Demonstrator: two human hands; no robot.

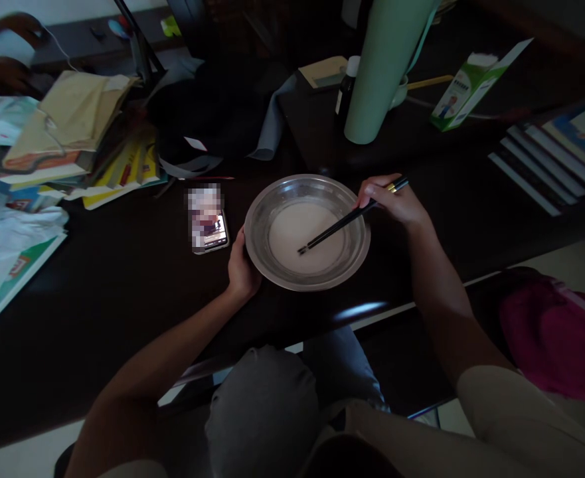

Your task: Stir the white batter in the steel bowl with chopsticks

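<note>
Centre of frame, left to right: a phone (208,222) lies just beside the left hand (242,265), whose fingers are curled against the rim of the steel bowl (317,279), set near the front edge of the dark table (123,285). Pale liquid (292,232) is touched by the chopsticks (342,224), pinched in the right hand (396,199). A brisk stroke would likely slop liquid over the shallow rim — towards the phone — or nudge the bowl off the edge.

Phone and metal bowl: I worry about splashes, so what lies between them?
In the head view, only the left hand, holding the metal bowl by its left rim, fills part of the narrow gap beside the phone; the rest is bare table.
</note>
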